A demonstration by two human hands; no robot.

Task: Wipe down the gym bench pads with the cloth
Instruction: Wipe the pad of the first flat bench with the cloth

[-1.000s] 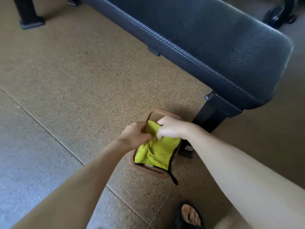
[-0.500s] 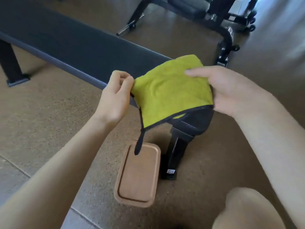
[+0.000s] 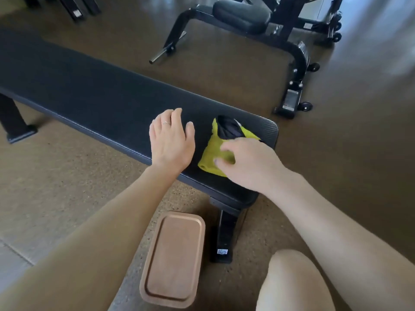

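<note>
Inventory as I read it off the head camera.

Item 1: bench pad [image 3: 101, 95], black, textured, running from far left to a rounded near end at centre right. Its support leg [image 3: 224, 234] drops to the floor under that end, with a small white label near the foot; a second leg [image 3: 13, 122] shows at far left.

Item 2: cloth [image 3: 213, 153], yellow-green with a dark edging, lying bunched on the pad close to its near end. A dark fold sits on its far part.

Item 3: right hand [image 3: 247, 162], over the near side of the cloth, fingers curled down onto the fabric. The view is blurred there, so I cannot tell whether it pinches the cloth or only rests on it.

Item 4: left hand [image 3: 171, 140], just left of the cloth and apart from it, fingers relaxed and spread, holding nothing. A thin ring shows on one finger. I cannot tell whether the palm touches the pad.

Item 5: wooden tray [image 3: 173, 259], rectangular with rounded corners, on the floor beside the support leg and below the pad's near edge.

Item 6: second bench [image 3: 242, 16], black frame with a padded seat and small wheels, standing well beyond the pad at top right.

Item 7: floor [image 3: 67, 180], brown and speckled.

Item 8: a bare knee [image 3: 292, 281] at the lower right corner.

Obstructions: the right forearm hides the cloth's near right corner.
</note>
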